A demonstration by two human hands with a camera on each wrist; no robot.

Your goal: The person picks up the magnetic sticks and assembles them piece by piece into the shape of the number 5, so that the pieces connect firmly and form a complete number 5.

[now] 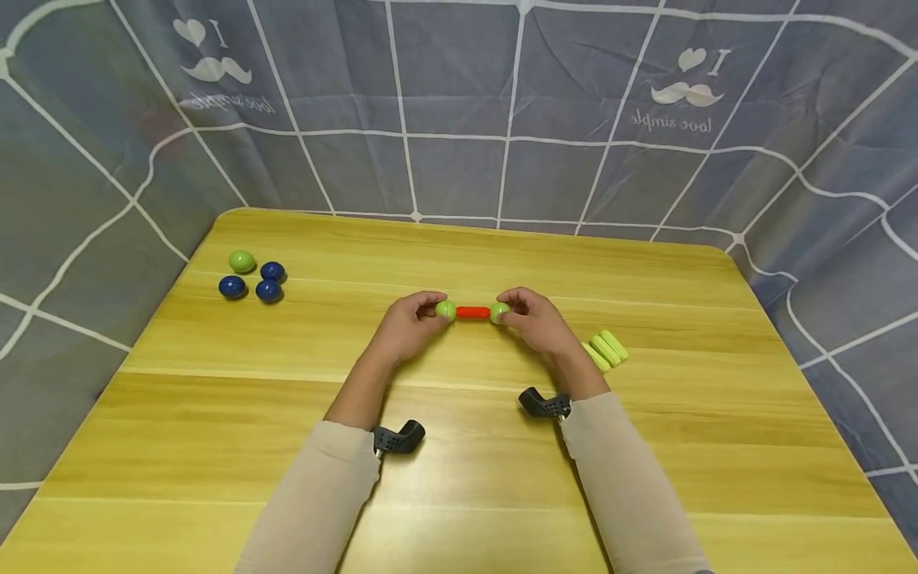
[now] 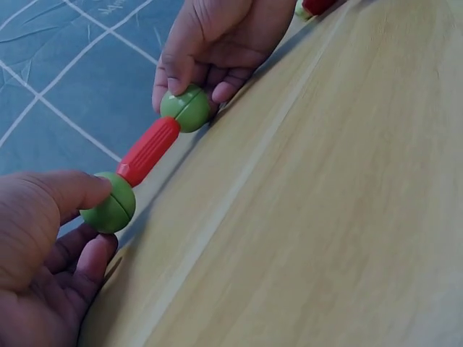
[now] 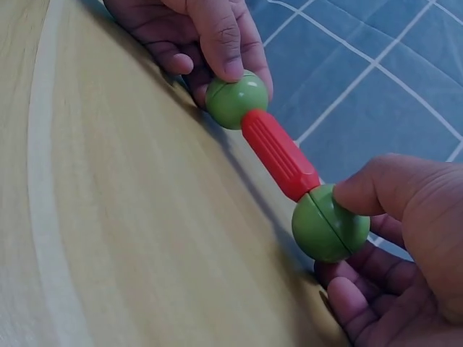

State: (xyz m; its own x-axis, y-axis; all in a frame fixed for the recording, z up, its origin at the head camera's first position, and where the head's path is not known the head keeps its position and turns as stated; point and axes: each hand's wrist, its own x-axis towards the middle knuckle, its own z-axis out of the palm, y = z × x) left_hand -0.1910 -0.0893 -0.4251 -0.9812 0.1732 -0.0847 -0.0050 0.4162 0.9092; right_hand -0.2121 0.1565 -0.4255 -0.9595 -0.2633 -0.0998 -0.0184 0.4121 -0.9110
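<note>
Two green balls cap a fluted red rod (image 1: 473, 312), one at each end, and I have the dumbbell-shaped piece in sight from all three cameras. It is held level between the hands near the middle of the wood-grain table (image 1: 459, 478), its shadow on the planks. My head view shows the left hand (image 1: 412, 323) pinching the left green ball (image 1: 445, 310) between thumb and fingers; the right hand (image 1: 534, 319) pinches the right green ball (image 1: 500, 312) the same way. Whether the lower fingertips touch the wood, I cannot tell. By the right forearm, which partly covers them, I count three yellow-green bars (image 1: 610, 345) side by side. Toward the far left corner sit a loose green ball (image 1: 242, 261) and three dark blue balls (image 1: 233, 287) in a cluster. My left wrist camera catches a red-and-green fragment (image 2: 315, 7) at its top edge (too cropped for me to identify). A grey checked curtain (image 1: 459, 96) stands behind the table.
</note>
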